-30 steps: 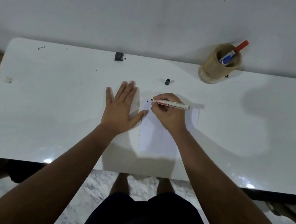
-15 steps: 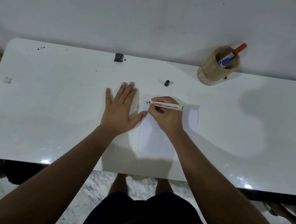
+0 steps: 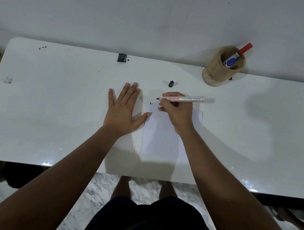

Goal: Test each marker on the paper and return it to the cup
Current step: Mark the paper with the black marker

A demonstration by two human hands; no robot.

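Observation:
A white sheet of paper (image 3: 159,138) lies on the white table (image 3: 49,117) in front of me, with small dark marks (image 3: 151,103) near its top left corner. My right hand (image 3: 176,111) grips an uncapped white marker (image 3: 186,99), held level with its black tip pointing left, just above the paper's top edge. My left hand (image 3: 124,109) lies flat and spread on the table, its thumb touching the paper's left edge. A tan cup (image 3: 222,65) stands at the back right with a red-capped marker (image 3: 238,54) leaning in it.
A small black marker cap (image 3: 171,84) lies on the table just beyond my right hand. A black clip-like piece (image 3: 122,57) sits at the table's far edge by the wall. Small specks (image 3: 42,47) dot the far left corner. My legs show below the near edge.
My right hand has lifted the marker's tip off the paper and shifted it up and right. The dark marks on the paper now show. My left hand has stayed put.

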